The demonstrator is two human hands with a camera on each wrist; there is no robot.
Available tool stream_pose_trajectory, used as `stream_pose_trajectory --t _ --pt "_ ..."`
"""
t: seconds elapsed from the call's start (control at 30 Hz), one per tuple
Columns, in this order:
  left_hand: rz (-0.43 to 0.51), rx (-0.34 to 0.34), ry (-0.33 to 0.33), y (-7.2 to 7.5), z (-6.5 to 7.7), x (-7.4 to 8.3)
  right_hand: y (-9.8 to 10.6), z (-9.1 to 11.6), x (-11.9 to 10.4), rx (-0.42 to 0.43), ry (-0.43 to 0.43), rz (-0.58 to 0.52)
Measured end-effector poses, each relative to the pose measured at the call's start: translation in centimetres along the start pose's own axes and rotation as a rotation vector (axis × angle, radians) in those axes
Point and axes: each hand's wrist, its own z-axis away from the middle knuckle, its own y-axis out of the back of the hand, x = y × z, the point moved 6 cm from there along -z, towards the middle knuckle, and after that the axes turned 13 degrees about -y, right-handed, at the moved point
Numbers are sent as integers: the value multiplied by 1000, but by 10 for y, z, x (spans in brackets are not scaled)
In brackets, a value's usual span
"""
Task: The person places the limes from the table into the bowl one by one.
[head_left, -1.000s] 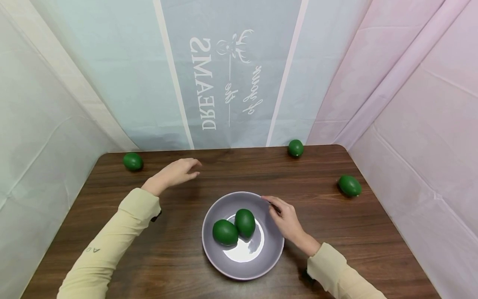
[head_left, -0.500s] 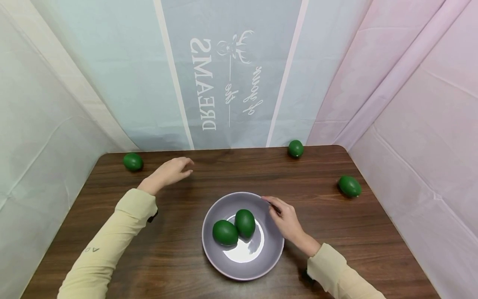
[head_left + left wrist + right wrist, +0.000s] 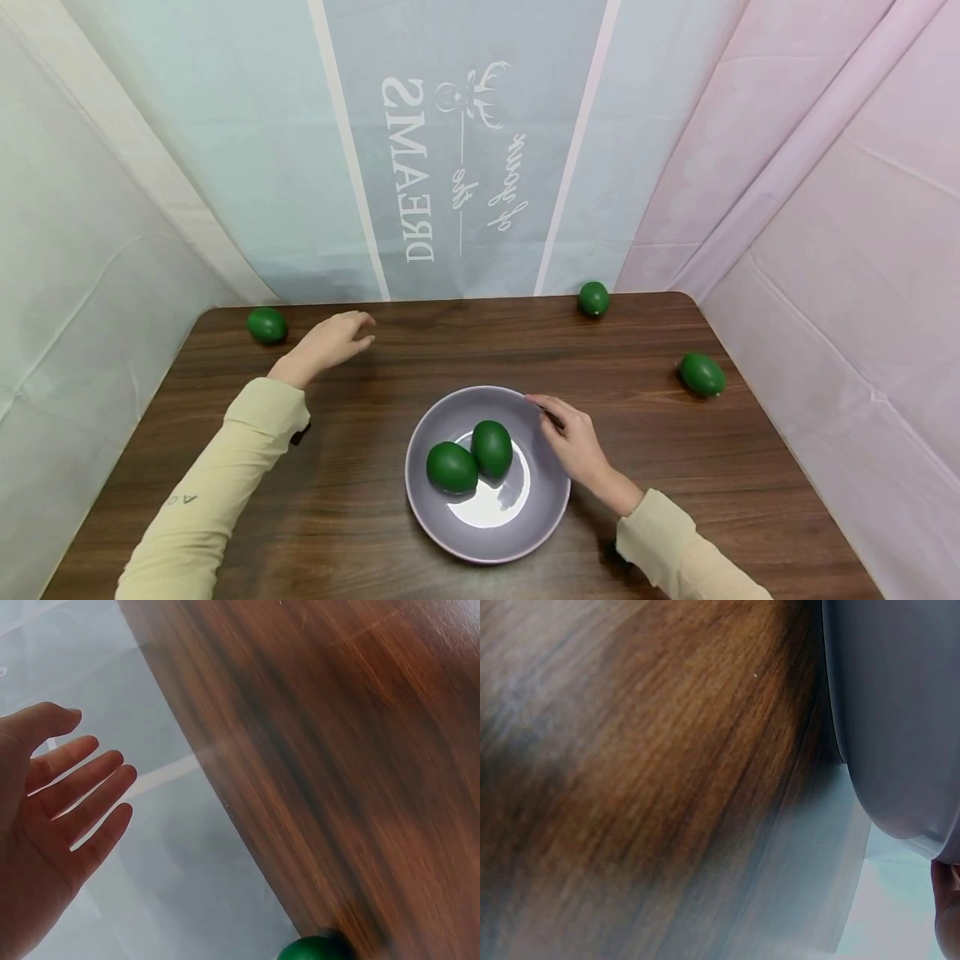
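A grey-purple bowl (image 3: 536, 512) stands on the table with two green limes (image 3: 453, 467) lying against each other inside it. My right hand (image 3: 576, 446) grips the bowl's rim at its upper right, thumb on the inner side. From the right wrist, the bowl's outer wall (image 3: 900, 705) fills the right edge, with a bit of the hand (image 3: 946, 907) below the rim. My left hand (image 3: 324, 343) hovers over the back left of the table, fingers spread and holding nothing. Left of it, a third lime (image 3: 267, 325) lies near the back edge; its top (image 3: 311, 949) peeks into the left wrist view.
Another lime (image 3: 594, 298) sits at the back edge, right of centre, and one more lime (image 3: 702, 374) lies near the right edge. The dark wooden table (image 3: 360, 517) is enclosed by a printed cloth (image 3: 465, 167) behind and pale cloth walls at both sides.
My left hand has drifted left, closer to the lime at the back left. My right hand, the bowl and the limes have stayed in place.
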Motion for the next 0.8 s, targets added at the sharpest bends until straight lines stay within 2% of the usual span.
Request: stream_pose_trajectory --t 0.57,0.8 --pt "-10 45 133 5 12 -26 -1 1 1 -19 -11 -12" --pt "-26 89 180 8 16 -35 0 0 1 -13 -6 -11"
